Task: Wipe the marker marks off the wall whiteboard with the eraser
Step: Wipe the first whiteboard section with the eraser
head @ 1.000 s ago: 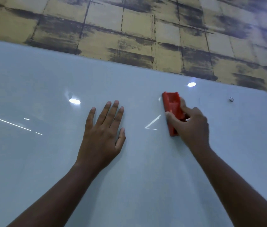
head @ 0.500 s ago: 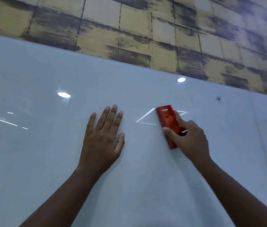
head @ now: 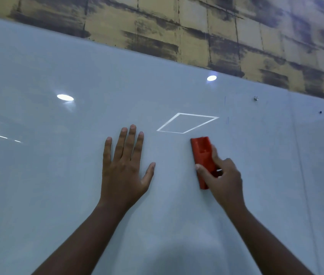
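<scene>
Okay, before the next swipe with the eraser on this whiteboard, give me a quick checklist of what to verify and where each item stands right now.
1. Grip on the red eraser: ok, the right hand pinches it with thumb and fingers.
2. Eraser face flat on the whiteboard: cannot tell, the contact side is hidden.
3. Left hand bracing clear of the stroke: ok, it lies flat on the board, apart from the eraser.
4. Marks to wipe: not ok, faint blue vertical strokes remain up and right of the eraser.
5. White diamond outline: looks like a ceiling-light reflection; cannot tell for certain.
</scene>
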